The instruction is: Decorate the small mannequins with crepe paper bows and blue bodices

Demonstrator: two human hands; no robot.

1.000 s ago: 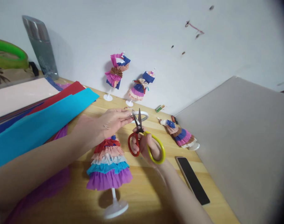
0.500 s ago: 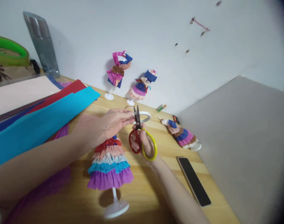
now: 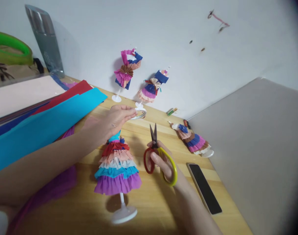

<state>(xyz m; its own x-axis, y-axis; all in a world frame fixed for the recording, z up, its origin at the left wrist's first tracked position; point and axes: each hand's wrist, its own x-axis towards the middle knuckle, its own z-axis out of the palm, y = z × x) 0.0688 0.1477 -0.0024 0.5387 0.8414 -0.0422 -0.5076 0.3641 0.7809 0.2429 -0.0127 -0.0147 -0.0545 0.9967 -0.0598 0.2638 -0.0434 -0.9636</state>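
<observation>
My left hand (image 3: 121, 118) pinches the edge of a roll of tape (image 3: 142, 114), above and behind the dress stand. In my right hand (image 3: 163, 160) is a pair of scissors (image 3: 154, 138) with one red and one yellow handle loop; the blades point up and are slightly apart. Below my left hand stands a mini dress form (image 3: 117, 173) with a tiered crepe-paper skirt in red, peach, white, blue and purple. Its round white base (image 3: 124, 214) rests on the wooden table. My left hand partly hides the top of the form.
Two paper-dressed stands (image 3: 127, 71) (image 3: 154, 86) lean near the wall, and another paper dress (image 3: 191, 140) lies at the right. A phone (image 3: 205, 188) is nearer. Blue paper (image 3: 53, 114), other coloured sheets and a bottle (image 3: 45, 39) occupy the left. A grey panel (image 3: 249, 140) borders the right.
My right hand has drawn the scissors down and right, away from the tape. My left hand has moved slightly left with the tape roll, uncovering the form's blue top.
</observation>
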